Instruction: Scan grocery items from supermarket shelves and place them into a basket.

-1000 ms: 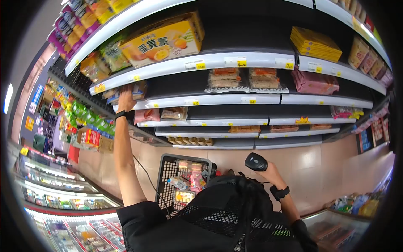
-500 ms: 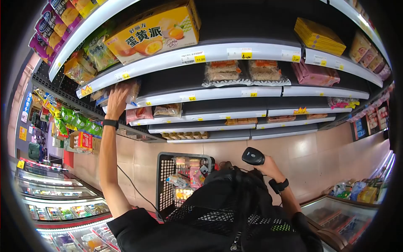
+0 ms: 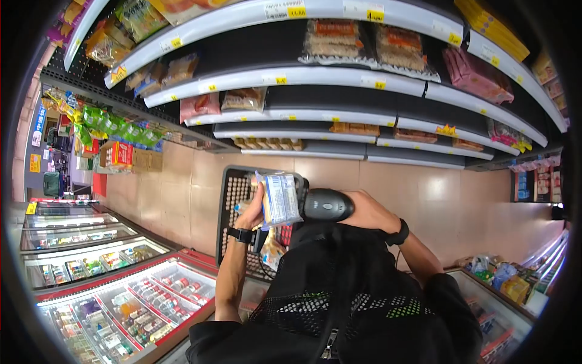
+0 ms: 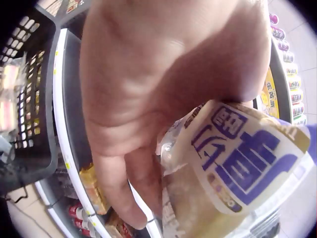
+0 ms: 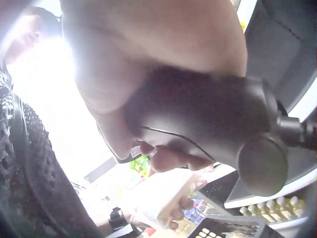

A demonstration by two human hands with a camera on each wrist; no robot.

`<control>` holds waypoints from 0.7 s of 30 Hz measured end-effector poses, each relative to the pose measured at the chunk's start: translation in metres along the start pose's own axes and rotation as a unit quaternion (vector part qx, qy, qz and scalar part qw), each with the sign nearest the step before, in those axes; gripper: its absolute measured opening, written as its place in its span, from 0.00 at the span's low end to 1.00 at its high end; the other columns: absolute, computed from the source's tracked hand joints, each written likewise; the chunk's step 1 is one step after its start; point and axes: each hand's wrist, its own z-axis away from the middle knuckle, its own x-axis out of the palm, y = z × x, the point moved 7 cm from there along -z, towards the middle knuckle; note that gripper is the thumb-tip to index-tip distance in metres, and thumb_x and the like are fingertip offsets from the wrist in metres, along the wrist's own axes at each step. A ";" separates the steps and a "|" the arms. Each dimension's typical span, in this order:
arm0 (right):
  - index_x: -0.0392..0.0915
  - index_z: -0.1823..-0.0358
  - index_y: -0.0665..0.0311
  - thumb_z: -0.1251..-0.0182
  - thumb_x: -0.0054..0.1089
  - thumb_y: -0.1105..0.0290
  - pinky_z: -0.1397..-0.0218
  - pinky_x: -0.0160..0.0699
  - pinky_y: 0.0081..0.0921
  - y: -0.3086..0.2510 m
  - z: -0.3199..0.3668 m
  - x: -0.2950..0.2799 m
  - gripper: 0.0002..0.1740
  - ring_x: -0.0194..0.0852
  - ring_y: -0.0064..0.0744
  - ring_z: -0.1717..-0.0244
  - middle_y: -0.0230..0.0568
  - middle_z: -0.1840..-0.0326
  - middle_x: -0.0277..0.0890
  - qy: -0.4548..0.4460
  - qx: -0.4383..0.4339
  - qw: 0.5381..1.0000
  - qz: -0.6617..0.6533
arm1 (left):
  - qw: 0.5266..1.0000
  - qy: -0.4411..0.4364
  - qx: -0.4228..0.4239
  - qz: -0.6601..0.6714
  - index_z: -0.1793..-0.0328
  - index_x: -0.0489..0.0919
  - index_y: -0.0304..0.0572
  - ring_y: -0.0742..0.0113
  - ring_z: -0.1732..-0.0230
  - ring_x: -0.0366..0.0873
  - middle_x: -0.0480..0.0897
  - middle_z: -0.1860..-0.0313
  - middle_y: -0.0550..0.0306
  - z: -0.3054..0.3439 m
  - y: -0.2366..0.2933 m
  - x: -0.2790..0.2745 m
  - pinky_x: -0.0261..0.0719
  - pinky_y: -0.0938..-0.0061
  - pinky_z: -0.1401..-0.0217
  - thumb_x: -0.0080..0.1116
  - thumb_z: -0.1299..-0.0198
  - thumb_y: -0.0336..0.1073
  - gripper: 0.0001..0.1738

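My left hand (image 3: pixel 254 209) holds a bag of bread (image 3: pixel 280 199) over the shopping basket, its printed label facing up. In the left wrist view the clear bag shows pale brown bread behind a white label (image 4: pixel 247 158) with large purple characters. My right hand (image 3: pixel 371 213) grips a black barcode scanner (image 3: pixel 328 205), whose head points left, right beside the bag. In the right wrist view the fingers (image 5: pixel 166 159) curl round the scanner's handle. Beneath the bread sits the dark grey shopping basket (image 3: pixel 223 206), with several packets in it, partly hidden by the hand and bag.
Store shelves (image 3: pixel 242 79) with price tags stretch across the front. Other bagged goods (image 3: pixel 180 68) lie at the left end of one shelf. Glass-topped freezers (image 3: pixel 130 312) stand at the left, another freezer at the right. A black backpack (image 3: pixel 339 273) hangs against my chest.
My left hand has come away from the left end of the shelf, bringing the bag of bread down over the basket. The scanner in my right hand has moved left towards it. The view has tilted downward.
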 end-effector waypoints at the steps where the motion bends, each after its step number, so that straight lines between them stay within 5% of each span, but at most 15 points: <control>1: 0.78 0.53 0.73 0.54 0.73 0.64 0.49 0.77 0.38 0.007 0.002 0.007 0.28 0.81 0.55 0.54 0.59 0.55 0.81 -0.034 0.012 0.999 0.006 | 1.000 -0.008 0.004 0.008 0.24 0.61 0.40 0.60 0.34 0.73 0.71 0.30 0.49 0.003 -0.004 0.008 0.72 0.64 0.30 0.31 0.31 0.70 0.45; 4: 0.78 0.55 0.73 0.54 0.74 0.63 0.50 0.78 0.39 0.004 0.012 0.019 0.26 0.82 0.55 0.56 0.58 0.58 0.82 -0.080 0.018 0.997 0.010 | 0.997 -0.038 -0.008 0.066 0.24 0.62 0.40 0.56 0.36 0.76 0.74 0.32 0.47 0.014 -0.019 0.026 0.75 0.60 0.34 0.28 0.37 0.78 0.53; 8: 0.79 0.56 0.72 0.54 0.75 0.63 0.52 0.78 0.39 0.003 0.037 0.028 0.26 0.82 0.55 0.57 0.58 0.60 0.81 -0.074 0.001 0.997 0.001 | 0.998 -0.033 0.015 0.051 0.22 0.58 0.41 0.52 0.33 0.74 0.72 0.31 0.45 0.048 -0.031 0.072 0.74 0.56 0.32 0.24 0.37 0.78 0.53; 10: 0.78 0.57 0.72 0.53 0.75 0.62 0.53 0.78 0.40 0.010 0.051 0.029 0.25 0.81 0.57 0.57 0.58 0.61 0.81 -0.057 -0.011 0.998 -0.013 | 0.992 -0.102 -0.012 0.069 0.22 0.57 0.41 0.52 0.33 0.73 0.70 0.29 0.45 0.061 -0.046 0.094 0.74 0.56 0.32 0.25 0.35 0.76 0.51; 16: 0.78 0.55 0.69 0.50 0.72 0.65 0.54 0.77 0.42 0.035 0.099 0.033 0.23 0.80 0.59 0.57 0.57 0.60 0.81 -0.016 0.023 1.000 -0.011 | 0.993 0.104 0.034 0.050 0.26 0.63 0.41 0.57 0.39 0.78 0.75 0.35 0.47 0.053 -0.126 0.017 0.76 0.61 0.36 0.46 0.30 0.61 0.37; 18: 0.78 0.53 0.68 0.50 0.71 0.65 0.53 0.77 0.42 0.046 0.119 0.028 0.23 0.80 0.58 0.56 0.57 0.59 0.81 -0.019 0.047 0.998 -0.024 | 0.982 0.178 0.038 -0.044 0.25 0.60 0.41 0.55 0.42 0.79 0.76 0.37 0.43 0.050 -0.142 -0.040 0.78 0.60 0.40 0.51 0.34 0.61 0.41; 19: 0.78 0.51 0.68 0.50 0.71 0.65 0.52 0.77 0.41 0.054 0.129 0.025 0.24 0.80 0.58 0.55 0.57 0.58 0.81 -0.001 0.058 0.998 -0.016 | 0.938 0.249 0.061 -0.234 0.24 0.59 0.41 0.51 0.43 0.80 0.77 0.39 0.40 0.054 -0.138 -0.069 0.79 0.58 0.43 0.54 0.37 0.62 0.44; 21: 0.79 0.48 0.66 0.50 0.71 0.65 0.50 0.78 0.40 0.065 0.144 0.015 0.26 0.81 0.57 0.53 0.57 0.57 0.82 0.013 0.076 0.997 -0.010 | 0.742 0.345 0.061 -0.571 0.23 0.55 0.43 0.38 0.47 0.81 0.79 0.46 0.30 0.068 -0.120 -0.081 0.78 0.51 0.46 0.59 0.48 0.69 0.55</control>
